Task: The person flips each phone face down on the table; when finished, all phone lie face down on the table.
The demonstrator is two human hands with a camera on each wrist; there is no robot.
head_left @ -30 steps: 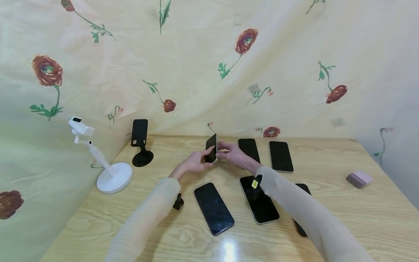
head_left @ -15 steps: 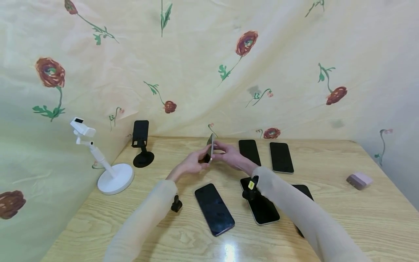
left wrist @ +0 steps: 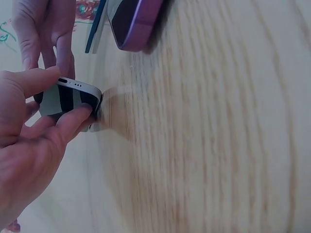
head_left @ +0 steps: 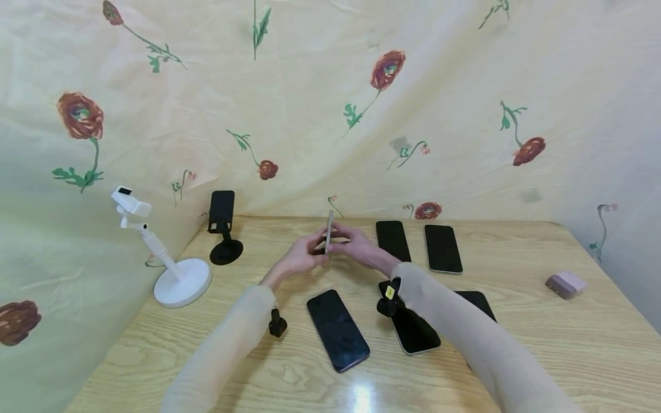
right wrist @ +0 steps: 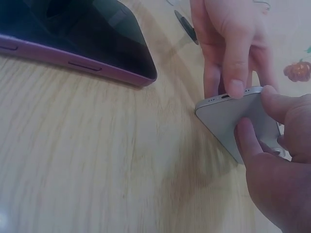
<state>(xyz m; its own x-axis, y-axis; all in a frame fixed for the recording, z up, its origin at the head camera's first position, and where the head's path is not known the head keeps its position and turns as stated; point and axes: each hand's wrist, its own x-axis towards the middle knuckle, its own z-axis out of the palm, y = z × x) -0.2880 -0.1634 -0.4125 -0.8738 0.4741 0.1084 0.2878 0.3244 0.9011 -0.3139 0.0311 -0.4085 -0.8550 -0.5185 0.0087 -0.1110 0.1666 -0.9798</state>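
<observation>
Both hands hold one phone (head_left: 329, 232) on edge over the far middle of the table. In the head view it appears as a thin light strip. The left hand (head_left: 301, 257) grips it from the screen side, thumb on the bottom edge with its port in the left wrist view. From the opposite side the right hand (head_left: 357, 246) pinches it, a finger lying on the pale silver back (right wrist: 218, 116) in the right wrist view. Nearer the person lies a dark phone (head_left: 338, 330), screen up; a phone with purple sides (right wrist: 112, 75) shows close by in the right wrist view.
A silver-edged phone (head_left: 417, 332) and another phone (head_left: 476, 303) lie partly under the right sleeve. Two more phones, one black (head_left: 392, 238) and one silver-edged (head_left: 443, 248), lie behind. At left stand a white stand (head_left: 181, 282) and a black stand (head_left: 222, 212); a lilac block (head_left: 566, 284) sits right.
The held phone has turned from showing its dark screen to edge-on and shifted slightly left. Both hands moved left with it, the right forearm too. The phones on the table stayed put.
</observation>
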